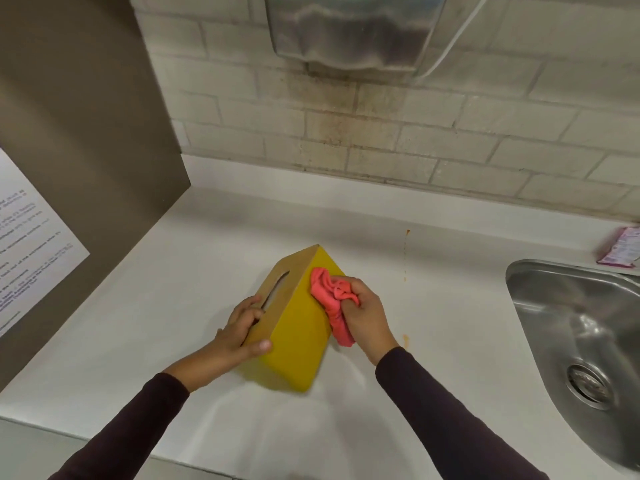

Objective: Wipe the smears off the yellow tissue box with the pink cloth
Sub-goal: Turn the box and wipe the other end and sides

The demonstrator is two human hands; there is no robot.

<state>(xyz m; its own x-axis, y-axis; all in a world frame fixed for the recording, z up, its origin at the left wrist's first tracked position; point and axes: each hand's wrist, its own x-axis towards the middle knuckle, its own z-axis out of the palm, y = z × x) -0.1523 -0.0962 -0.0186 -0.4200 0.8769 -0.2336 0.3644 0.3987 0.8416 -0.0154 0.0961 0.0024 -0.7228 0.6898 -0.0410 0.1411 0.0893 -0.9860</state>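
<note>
1. The yellow tissue box (294, 327) sits on the white table (156, 306). It is tipped, so its slot side faces the left fingers (247, 306) and one wide yellow side faces up at me.
2. My left hand (242, 332) grips the near end of the box. The fingers curl over the slot side and the thumb presses on the yellow side.
3. My right hand (363, 317) is clenched round the pink cloth (330, 299), which is all bunched up. The cloth sticks out past the right fingers (353, 289) and presses on the far part of the yellow side. Some of it hangs down by the box's right edge.
4. I think I am in the middle of the wiping step. The yellow side looks clean where I can see it. It is a bit blurry, so I cannot tell if smears hide under the cloth.
5. Next, I would rub the cloth down the yellow side toward the left thumb. The left hand must hold tight so the box does not slide.
6. After that I would turn the box, as its other sides are hidden from me.
7. An orange drip line (405, 254) runs on the table beyond the right fingers. I would not drag the cloth through it.
</note>
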